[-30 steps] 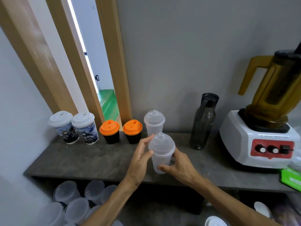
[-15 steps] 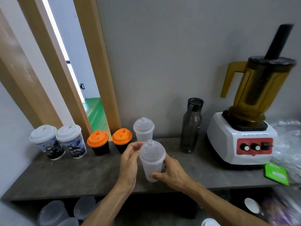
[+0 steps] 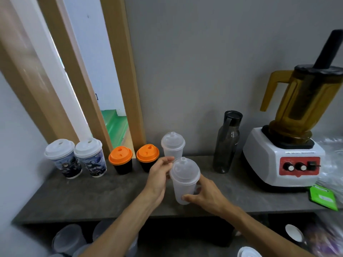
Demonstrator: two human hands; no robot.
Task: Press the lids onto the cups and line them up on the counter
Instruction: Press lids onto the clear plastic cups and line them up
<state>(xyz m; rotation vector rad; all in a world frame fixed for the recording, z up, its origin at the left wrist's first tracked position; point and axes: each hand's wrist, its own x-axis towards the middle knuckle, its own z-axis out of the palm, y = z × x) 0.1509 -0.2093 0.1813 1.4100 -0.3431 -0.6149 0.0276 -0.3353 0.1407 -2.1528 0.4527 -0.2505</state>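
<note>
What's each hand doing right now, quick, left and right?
Left hand: fingers pinching the rim of the dome lid on the clear cup.
Right hand: fingers curled round the lower part of the same clear cup, holding it.

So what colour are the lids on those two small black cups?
Orange, both lids, seen clearly in the head view.
</note>
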